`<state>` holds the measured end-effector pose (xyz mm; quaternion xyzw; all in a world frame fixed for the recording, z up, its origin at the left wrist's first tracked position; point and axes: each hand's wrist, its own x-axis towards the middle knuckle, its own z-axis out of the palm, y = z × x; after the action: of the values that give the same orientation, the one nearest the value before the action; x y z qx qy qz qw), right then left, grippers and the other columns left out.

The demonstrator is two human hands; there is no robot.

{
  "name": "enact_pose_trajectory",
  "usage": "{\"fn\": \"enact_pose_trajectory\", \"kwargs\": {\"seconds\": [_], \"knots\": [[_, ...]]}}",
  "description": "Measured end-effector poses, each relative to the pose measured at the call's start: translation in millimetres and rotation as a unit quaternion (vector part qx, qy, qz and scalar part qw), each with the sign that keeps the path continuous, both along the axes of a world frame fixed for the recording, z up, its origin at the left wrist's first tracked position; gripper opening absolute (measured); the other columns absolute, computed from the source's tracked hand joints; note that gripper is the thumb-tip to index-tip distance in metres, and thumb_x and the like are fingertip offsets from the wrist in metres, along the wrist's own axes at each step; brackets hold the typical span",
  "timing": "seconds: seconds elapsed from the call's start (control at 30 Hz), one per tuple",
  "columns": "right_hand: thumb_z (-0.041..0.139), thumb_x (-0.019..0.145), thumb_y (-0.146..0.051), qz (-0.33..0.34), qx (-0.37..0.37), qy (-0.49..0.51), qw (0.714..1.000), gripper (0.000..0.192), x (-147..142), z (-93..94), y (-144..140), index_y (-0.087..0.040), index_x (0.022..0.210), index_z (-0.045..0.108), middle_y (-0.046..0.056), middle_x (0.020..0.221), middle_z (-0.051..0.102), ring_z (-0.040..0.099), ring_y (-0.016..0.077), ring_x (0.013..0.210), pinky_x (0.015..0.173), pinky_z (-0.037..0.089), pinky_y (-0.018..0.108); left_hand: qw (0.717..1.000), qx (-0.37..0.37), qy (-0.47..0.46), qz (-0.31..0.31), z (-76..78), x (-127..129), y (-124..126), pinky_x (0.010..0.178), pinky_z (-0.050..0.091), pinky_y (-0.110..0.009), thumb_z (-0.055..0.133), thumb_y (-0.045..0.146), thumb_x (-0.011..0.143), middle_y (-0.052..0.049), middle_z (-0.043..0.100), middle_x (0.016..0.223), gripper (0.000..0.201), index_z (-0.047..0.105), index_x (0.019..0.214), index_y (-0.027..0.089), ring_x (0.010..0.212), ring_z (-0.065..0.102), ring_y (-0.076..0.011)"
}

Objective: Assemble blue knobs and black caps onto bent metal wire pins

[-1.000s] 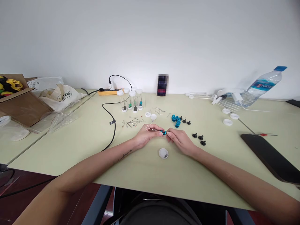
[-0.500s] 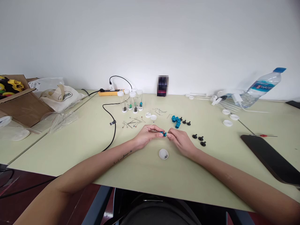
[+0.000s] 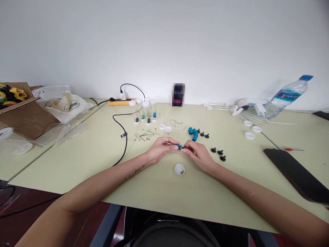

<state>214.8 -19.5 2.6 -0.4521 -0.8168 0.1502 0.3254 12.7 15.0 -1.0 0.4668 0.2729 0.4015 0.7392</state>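
My left hand [image 3: 160, 150] rests on the pale green table [image 3: 84, 154] and grips thin metal tweezers [image 3: 167, 142] whose tips pinch a small blue part [image 3: 179, 146]. My right hand [image 3: 199, 155] meets it from the right, fingertips closed on a tiny dark piece at the blue part. A small white cap [image 3: 179, 169] with dark bits in it lies just in front of both hands. A cluster of blue parts [image 3: 193, 132] and several black screws [image 3: 218, 153] lie behind and to the right.
Several clear vials with white caps [image 3: 144, 110] stand at the back, with loose pins [image 3: 145, 135] before them. A black cable [image 3: 123, 132] runs from a power strip [image 3: 119, 101]. A water bottle [image 3: 285, 95], white lids [image 3: 250, 134], a dark phone [image 3: 295, 171], a cardboard box [image 3: 23, 113].
My right hand has closed in slightly toward the blue part at the tweezer tips. Everything else on the table stays where it was.
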Motion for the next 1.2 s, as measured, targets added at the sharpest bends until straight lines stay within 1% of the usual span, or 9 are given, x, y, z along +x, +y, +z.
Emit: {"fn": "enact_pose_trajectory", "kwargs": {"seconds": [0.07,0.2,0.33,0.4,0.53,0.7,0.87,1.03,1.2], "knots": [[0.042,0.097,-0.042,0.002,-0.003,-0.009,1.0,0.029,0.2,-0.1,-0.2,-0.022,0.078,0.048,0.0,0.067,0.054,0.051,0.0151,0.06,0.056,0.039,0.028,1.0,0.0,0.0,-0.001,0.1,-0.1,-0.2,0.083,0.048,-0.033,0.086,0.021,0.058,-0.005,0.072,0.083,0.027,0.074,0.081,0.013,0.079,0.066,-0.0163],[0.049,0.095,-0.036,-0.006,0.04,0.015,0.999,0.014,0.6,-2.1,-0.2,-0.022,0.091,0.05,0.004,0.083,0.059,0.053,0.0164,0.067,0.06,0.042,0.028,1.0,-0.008,-0.002,0.002,-0.5,-0.6,0.6,0.082,0.049,-0.034,0.086,0.021,0.059,-0.004,0.072,0.081,0.027,0.073,0.082,0.014,0.078,0.066,-0.0162],[0.045,0.097,-0.04,-0.001,0.012,-0.008,1.0,0.026,0.9,-1.7,0.2,-0.022,0.078,0.049,0.0,0.068,0.054,0.051,0.0156,0.06,0.057,0.039,0.028,1.0,-0.009,-0.002,-0.002,-0.9,-0.5,0.7,0.083,0.048,-0.033,0.086,0.021,0.059,-0.005,0.071,0.082,0.027,0.073,0.081,0.013,0.078,0.066,-0.0156],[0.04,0.098,-0.041,0.0,0.006,-0.022,1.0,0.03,0.7,-1.3,0.4,-0.022,0.077,0.048,0.0,0.066,0.054,0.051,0.0157,0.06,0.057,0.038,0.028,1.0,-0.01,-0.002,-0.001,-0.9,-0.3,0.5,0.083,0.048,-0.033,0.086,0.021,0.058,-0.005,0.071,0.082,0.027,0.073,0.081,0.012,0.079,0.066,-0.0158],[0.044,0.097,-0.036,-0.02,0.036,-0.017,0.999,0.015,-0.2,-2.0,0.3,-0.022,0.093,0.049,0.003,0.081,0.059,0.055,0.0173,0.068,0.059,0.042,0.029,1.0,-0.016,-0.002,0.008,-0.5,-0.4,0.3,0.082,0.049,-0.034,0.086,0.022,0.059,-0.005,0.071,0.08,0.029,0.073,0.082,0.013,0.077,0.066,-0.0165],[0.043,0.098,-0.039,-0.006,0.031,-0.028,0.999,0.024,-0.2,-1.9,-0.3,-0.022,0.081,0.049,0.002,0.073,0.058,0.054,0.0168,0.064,0.059,0.041,0.029,1.0,-0.016,-0.003,0.0,0.1,-0.6,0.2,0.081,0.049,-0.032,0.086,0.021,0.059,-0.006,0.072,0.081,0.028,0.073,0.082,0.012,0.077,0.066,-0.016],[0.044,0.097,-0.035,-0.012,0.06,-0.02,0.998,0.014,-0.1,-2.7,-0.7,-0.022,0.092,0.05,0.005,0.087,0.062,0.056,0.0173,0.07,0.06,0.042,0.029,1.0,-0.021,-0.009,0.0,-0.6,-0.7,1.0,0.082,0.05,-0.034,0.086,0.023,0.059,-0.007,0.072,0.083,0.03,0.073,0.083,0.012,0.079,0.067,-0.0173],[0.043,0.098,-0.041,-0.006,0.03,-0.036,0.999,0.027,-0.1,-1.9,-0.9,-0.022,0.078,0.046,0.001,0.069,0.057,0.054,0.0165,0.062,0.057,0.04,0.029,1.0,-0.019,-0.012,-0.012,-0.7,-0.7,0.5,0.083,0.049,-0.032,0.086,0.022,0.059,-0.006,0.072,0.081,0.028,0.073,0.082,0.012,0.079,0.066,-0.0161],[0.045,0.097,-0.034,-0.011,0.059,-0.018,0.998,0.013,0.2,-4.0,-1.1,-0.023,0.092,0.049,0.005,0.086,0.061,0.056,0.0176,0.071,0.059,0.042,0.029,1.0,-0.023,-0.014,-0.006,-0.2,-0.8,0.5,0.082,0.049,-0.033,0.086,0.022,0.059,-0.006,0.072,0.082,0.029,0.073,0.083,0.012,0.079,0.067,-0.0164]]}}
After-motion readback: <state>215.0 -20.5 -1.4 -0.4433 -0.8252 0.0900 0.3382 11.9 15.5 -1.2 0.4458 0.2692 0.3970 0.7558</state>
